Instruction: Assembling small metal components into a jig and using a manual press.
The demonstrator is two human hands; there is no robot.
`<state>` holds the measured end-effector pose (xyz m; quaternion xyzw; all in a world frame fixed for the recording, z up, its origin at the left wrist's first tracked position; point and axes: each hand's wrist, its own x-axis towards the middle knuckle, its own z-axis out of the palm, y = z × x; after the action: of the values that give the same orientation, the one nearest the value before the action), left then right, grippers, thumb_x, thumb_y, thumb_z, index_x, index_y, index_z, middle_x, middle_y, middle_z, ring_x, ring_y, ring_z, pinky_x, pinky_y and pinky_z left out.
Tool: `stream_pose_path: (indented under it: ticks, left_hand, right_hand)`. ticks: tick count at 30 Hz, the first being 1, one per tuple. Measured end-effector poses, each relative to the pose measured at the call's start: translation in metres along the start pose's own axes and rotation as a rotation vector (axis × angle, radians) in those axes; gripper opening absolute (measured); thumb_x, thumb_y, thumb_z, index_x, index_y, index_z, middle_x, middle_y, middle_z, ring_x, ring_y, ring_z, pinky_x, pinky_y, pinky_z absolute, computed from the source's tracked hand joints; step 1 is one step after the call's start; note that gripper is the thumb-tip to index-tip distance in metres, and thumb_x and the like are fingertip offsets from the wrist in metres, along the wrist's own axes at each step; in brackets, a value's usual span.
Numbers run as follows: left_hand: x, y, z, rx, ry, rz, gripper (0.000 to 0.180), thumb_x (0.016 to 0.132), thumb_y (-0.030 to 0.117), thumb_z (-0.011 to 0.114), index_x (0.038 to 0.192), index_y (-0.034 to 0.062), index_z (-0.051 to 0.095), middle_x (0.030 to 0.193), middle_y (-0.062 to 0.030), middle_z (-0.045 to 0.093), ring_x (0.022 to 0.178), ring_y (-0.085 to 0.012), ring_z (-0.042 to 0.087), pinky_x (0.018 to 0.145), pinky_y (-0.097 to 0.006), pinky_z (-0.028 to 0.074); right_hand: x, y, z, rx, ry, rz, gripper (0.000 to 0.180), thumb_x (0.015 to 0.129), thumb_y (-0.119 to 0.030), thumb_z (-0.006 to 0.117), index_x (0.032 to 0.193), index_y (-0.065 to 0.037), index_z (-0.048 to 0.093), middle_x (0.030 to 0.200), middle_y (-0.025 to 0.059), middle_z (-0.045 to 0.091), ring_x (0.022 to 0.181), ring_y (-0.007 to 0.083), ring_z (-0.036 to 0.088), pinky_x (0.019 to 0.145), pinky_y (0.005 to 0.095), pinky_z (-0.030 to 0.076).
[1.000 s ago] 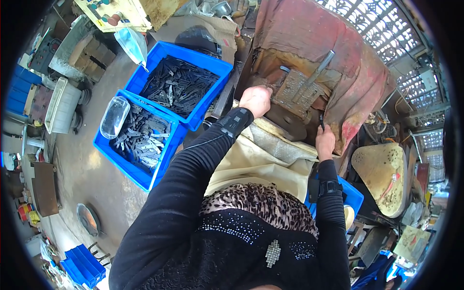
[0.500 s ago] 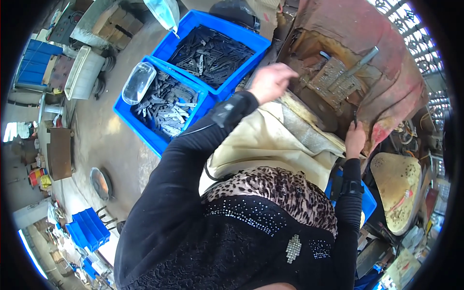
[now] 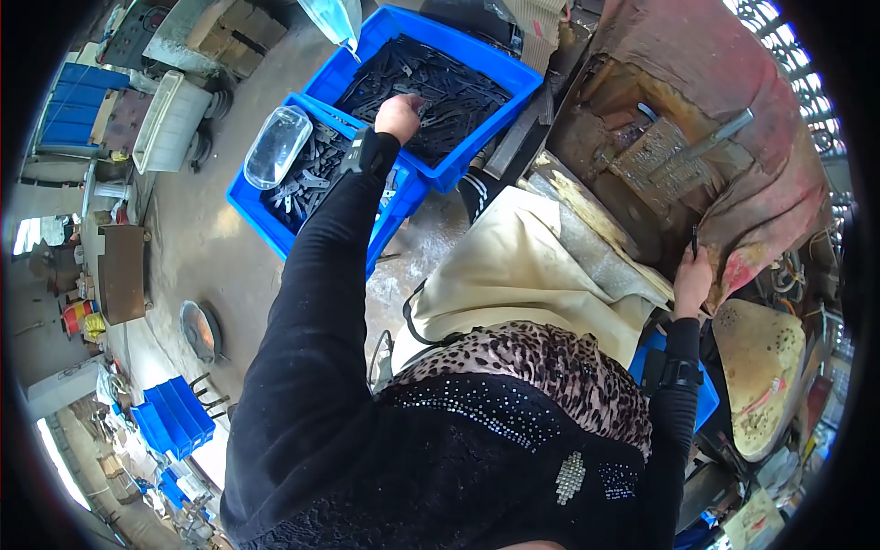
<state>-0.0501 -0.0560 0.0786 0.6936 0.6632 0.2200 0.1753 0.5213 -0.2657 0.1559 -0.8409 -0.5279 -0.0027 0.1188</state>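
Note:
My left hand [image 3: 399,117] is over the far blue bin, low above a heap of dark flat metal strips [image 3: 449,115]. Its fingers are curled together, and whatever they hold is hidden. Over on the right, my right hand [image 3: 694,282] grips a small dark metal strip [image 3: 694,240] that points upward from its fingers. That hand is beside the reddish cloth cover, at the near right of a wet, rusty machine recess. Inside the recess are a brown metal block [image 3: 651,156] and a grey rod [image 3: 706,145] lying slantwise over it.
A nearer blue bin [image 3: 240,209] holds more strips, some shiny, with a clear plastic tray [image 3: 277,148] at its left. Cream cloth [image 3: 486,275] covers my lap up to the wooden machine edge [image 3: 596,206]. A stained stool seat [image 3: 759,376] stands at right.
My left hand has moved left, away from the machine edge, to the far bin. My right hand stays beside the machine with the strip. The whole view has shifted slightly.

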Motion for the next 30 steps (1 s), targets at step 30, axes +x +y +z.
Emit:
stream_pose_path:
  ticks: [30]
  left_hand:
    - [0.032,-0.049,0.052,0.510,-0.481,0.195,0.022,0.083,0.015,0.055,0.091,0.0062,0.073,0.094,-0.0162,0.071,0.094,-0.0333,0.068,0.084,-0.041,0.054]
  right_hand:
    - [0.003,-0.001,0.000,-0.099,-0.096,0.080,0.030,0.095,-0.031,0.052,0.110,-0.007,0.060,0.101,0.0249,0.066,0.098,0.0445,0.061,0.082,0.0505,0.047]
